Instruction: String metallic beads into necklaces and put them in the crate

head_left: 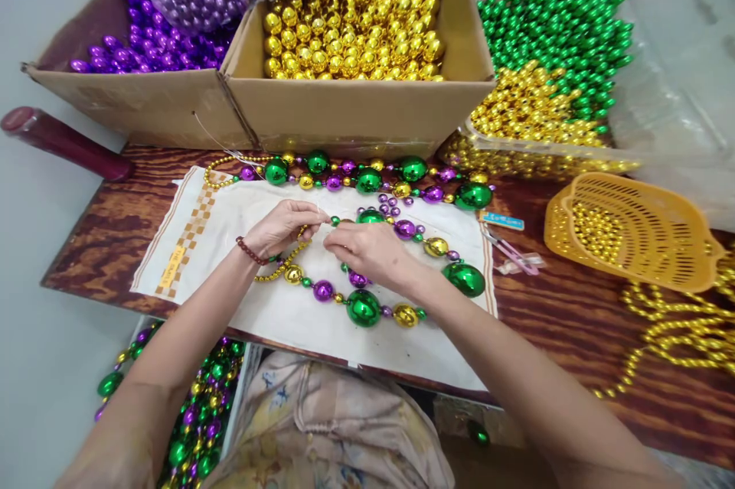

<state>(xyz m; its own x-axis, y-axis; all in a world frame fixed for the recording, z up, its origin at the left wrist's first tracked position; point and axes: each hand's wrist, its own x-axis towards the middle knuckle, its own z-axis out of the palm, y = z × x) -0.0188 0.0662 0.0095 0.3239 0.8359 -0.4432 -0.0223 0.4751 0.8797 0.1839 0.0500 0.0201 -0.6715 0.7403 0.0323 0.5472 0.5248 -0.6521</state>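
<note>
My left hand [287, 226], with a dark red beaded bracelet at the wrist, pinches the thin string of a bead necklace [364, 308]. Close beside it, the closed fingers of my right hand [370, 250] pinch the same strand. A small green bead [334, 221] shows between my fingertips. The necklace loops over a white cloth [310, 321], with large green, gold and purple beads and a section of small gold beads. My right hand covers part of the loop. Several loose small purple beads [393, 210] lie just beyond it.
A finished-looking bead strand [368, 180] lies along the cloth's far edge. Behind stand a box of gold beads [356, 118], a box of purple beads [155, 102] and a tub of green and gold beads [563, 53]. At right are scissors [511, 250] and a yellow basket [660, 236].
</note>
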